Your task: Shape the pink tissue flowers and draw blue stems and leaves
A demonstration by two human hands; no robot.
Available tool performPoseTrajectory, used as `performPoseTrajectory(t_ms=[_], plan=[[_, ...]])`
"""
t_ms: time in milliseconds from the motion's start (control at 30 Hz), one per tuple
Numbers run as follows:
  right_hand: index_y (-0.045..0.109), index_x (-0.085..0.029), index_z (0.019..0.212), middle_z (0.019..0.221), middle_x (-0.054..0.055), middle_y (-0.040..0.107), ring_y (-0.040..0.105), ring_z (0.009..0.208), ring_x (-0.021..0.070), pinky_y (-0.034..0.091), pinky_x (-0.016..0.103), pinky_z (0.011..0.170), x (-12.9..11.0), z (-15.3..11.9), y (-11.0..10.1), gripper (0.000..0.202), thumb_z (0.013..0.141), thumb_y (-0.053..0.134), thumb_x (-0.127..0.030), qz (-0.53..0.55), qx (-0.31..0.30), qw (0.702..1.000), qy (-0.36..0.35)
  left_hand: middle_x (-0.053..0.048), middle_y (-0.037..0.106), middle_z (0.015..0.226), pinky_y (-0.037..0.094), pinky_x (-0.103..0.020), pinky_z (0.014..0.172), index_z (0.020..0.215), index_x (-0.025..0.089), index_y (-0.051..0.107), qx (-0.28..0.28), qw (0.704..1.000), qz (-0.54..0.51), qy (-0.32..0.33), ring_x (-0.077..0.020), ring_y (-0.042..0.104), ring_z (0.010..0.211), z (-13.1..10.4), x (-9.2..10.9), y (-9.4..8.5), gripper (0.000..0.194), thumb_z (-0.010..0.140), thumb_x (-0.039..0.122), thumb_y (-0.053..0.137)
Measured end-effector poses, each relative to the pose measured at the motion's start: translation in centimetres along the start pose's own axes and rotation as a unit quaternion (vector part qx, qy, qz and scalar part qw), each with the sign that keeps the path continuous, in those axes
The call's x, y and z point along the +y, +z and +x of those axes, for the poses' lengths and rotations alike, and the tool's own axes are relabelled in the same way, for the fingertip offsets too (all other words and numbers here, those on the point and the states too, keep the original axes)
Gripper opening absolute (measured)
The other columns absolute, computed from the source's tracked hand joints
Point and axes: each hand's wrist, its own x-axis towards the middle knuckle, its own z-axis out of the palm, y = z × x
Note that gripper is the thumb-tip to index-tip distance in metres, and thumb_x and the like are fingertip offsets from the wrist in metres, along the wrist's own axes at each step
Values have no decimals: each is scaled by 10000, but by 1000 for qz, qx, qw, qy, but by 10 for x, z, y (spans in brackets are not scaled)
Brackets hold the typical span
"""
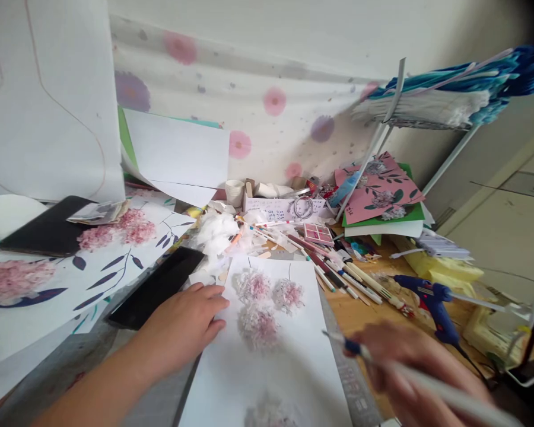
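A white sheet (302, 367) lies on the table with fluffy pink-and-white flower clusters (258, 326) on it and thin dark stem lines near its top. My left hand (193, 317) rests at the sheet's left edge, palm down, fingers spread, holding nothing. Over the right edge of the sheet, my right hand (409, 367) is closed around a paintbrush (365, 354) with a pale handle, a blue section and a dark tip. The tip points left and appears to be above the sheet. This hand is blurred.
A black tablet-like slab (155, 287) lies beside my left hand. Several brushes (333, 270), white fluff (216, 231) and a pink palette (318, 233) are behind the sheet. A blue glue gun (436, 302) sits at right. Flower artwork (111, 279) covers the left side.
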Motion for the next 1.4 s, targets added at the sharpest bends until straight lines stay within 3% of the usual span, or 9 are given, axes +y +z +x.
performPoseTrajectory(t_ms=[33, 100, 200, 400, 733, 1033, 1233, 1300, 1400], plan=[[736, -262, 899, 712, 56, 726, 667, 614, 236, 551, 378, 568, -1, 4, 4, 218, 935, 673, -468, 4, -1, 1000, 23, -109, 611, 1508, 514, -564, 1088, 1201, 246, 775, 0, 1000, 0, 0, -369, 601, 1336, 1, -1, 1, 298, 989, 260, 566], [699, -242, 822, 662, 28, 687, 611, 520, 185, 479, 300, 461, 0, 15, 13, 237, 882, 711, -471, 50, 16, 992, 119, -109, 614, 1502, 505, -556, 1100, 1183, 247, 780, 1, 1000, 0, 4, -360, 602, 1335, 2, -3, 3, 294, 989, 256, 560], [665, -220, 761, 611, 2, 643, 578, 493, 155, 467, 277, 472, 5, 29, 25, 222, 834, 735, -417, 39, -1, 987, 157, -112, 615, 1497, 497, -553, 1105, 1163, 244, 784, 3, 1000, 0, 11, -361, 591, 1348, 3, -6, 4, 295, 986, 255, 548], [658, -212, 741, 585, -12, 625, 574, 498, 152, 443, 279, 504, 7, 39, 35, 192, 777, 747, -378, -10, -29, 984, 174, -107, 612, 1500, 504, -549, 1093, 1192, 256, 774, 4, 1000, -1, 19, -353, 584, 1357, 4, -11, 8, 320, 988, 285, 528], [661, -215, 751, 605, -6, 630, 575, 519, 161, 427, 289, 511, 9, 45, 38, 170, 788, 710, -373, -61, -46, 981, 180, -96, 612, 1503, 498, -564, 1100, 1191, 269, 777, 8, 1000, -10, 20, -360, 581, 1358, 3, -12, 9, 341, 973, 327, 521], [682, -202, 573, 530, -1, 600, 499, 502, 139, 352, 256, 463, -7, 32, 11, 104, 672, 710, -220, -34, -54, 981, 185, -63, 627, 1488, 498, -562, 1106, 1213, 320, 775, 31, 999, -23, 21, -344, 584, 1362, 7, -21, 18, 389, 966, 407, 487], [625, -228, 580, 476, -22, 529, 417, 427, 118, 254, 237, 402, -3, 22, -24, 147, 681, 679, -319, 37, 59, 982, 173, -55, 638, 1476, 509, -586, 1086, 1200, 331, 786, 51, 998, -32, 26, -370, 590, 1352, 8, -26, 23, 409, 960, 446, 476], [604, -236, 601, 481, -41, 482, 391, 429, 113, 244, 230, 400, -1, 20, -27, 175, 709, 683, -347, 53, 94, 981, 163, -60, 643, 1468, 505, -587, 1093, 1186, 324, 792, 53, 998, -34, 31, -370, 597, 1344, 8, -26, 23, 412, 957, 457, 477], [611, -233, 631, 519, -40, 510, 374, 434, 107, 249, 227, 396, 1, 15, -19, 175, 699, 728, -344, 63, 98, 979, 164, -71, 645, 1467, 489, -588, 1117, 1197, 311, 795, 53, 997, -37, 34, -374, 598, 1344, 9, -26, 22, 430, 955, 486, 486]])
